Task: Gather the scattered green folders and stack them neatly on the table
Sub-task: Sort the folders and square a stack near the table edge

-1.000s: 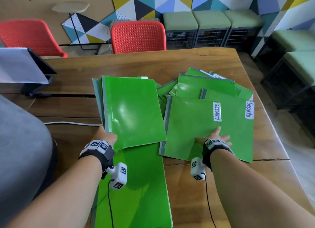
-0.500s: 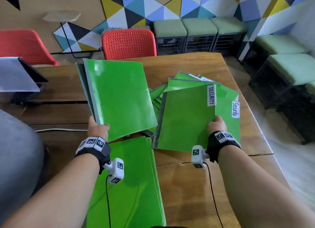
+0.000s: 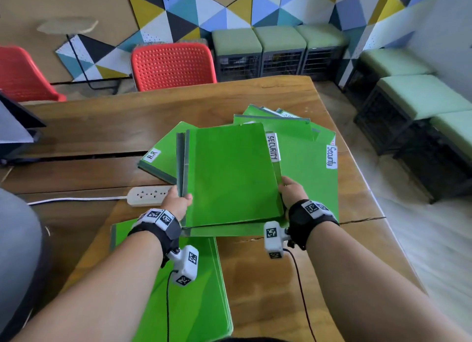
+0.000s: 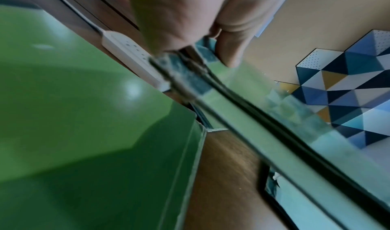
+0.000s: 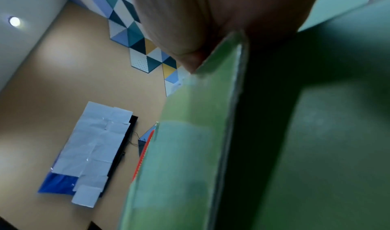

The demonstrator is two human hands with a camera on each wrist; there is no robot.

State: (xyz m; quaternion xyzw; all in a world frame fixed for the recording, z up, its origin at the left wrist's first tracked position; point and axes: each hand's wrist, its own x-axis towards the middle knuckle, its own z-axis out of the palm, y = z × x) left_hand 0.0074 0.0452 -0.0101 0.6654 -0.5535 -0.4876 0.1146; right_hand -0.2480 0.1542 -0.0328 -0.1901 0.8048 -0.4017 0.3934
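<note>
Green folders point(image 3: 229, 173): a small bundle, plain cover up, is held above the wooden table point(image 3: 102, 127) between both hands, tilted with its far edge raised. Left hand point(image 3: 176, 203) pinches the bundle's near-left corner by the grey spines, thumb on top, fingers beneath; the left wrist view shows the thumb point(image 4: 232, 50) pressed on the cover and at least two spine edges stacked in the grip. Right hand point(image 3: 292, 192) pinches the near-right edge, thumb over the top; the right wrist view shows only the thumb point(image 5: 179, 33) against the folder edge, fingers below hidden. A folder labelled "SECURITY" point(image 3: 272, 147) sits directly under the top cover, its tag sticking out at the right edge; whether it is part of the held bundle I cannot tell. Another folder tagged "Security" point(image 3: 316, 178) lies flat on the table to the right, beneath the bundle, with more green folders point(image 3: 278, 123) fanned at the far side. A folder tagged "H.R" point(image 3: 158, 155) lies to the left, partly under the bundle. A neat stack of green folders point(image 3: 196, 290) lies at the near edge, under the left forearm. A white power strip point(image 3: 148, 196) lies just left of the left hand, its cord running left. A red chair point(image 3: 171, 65) stands at the far side.
</note>
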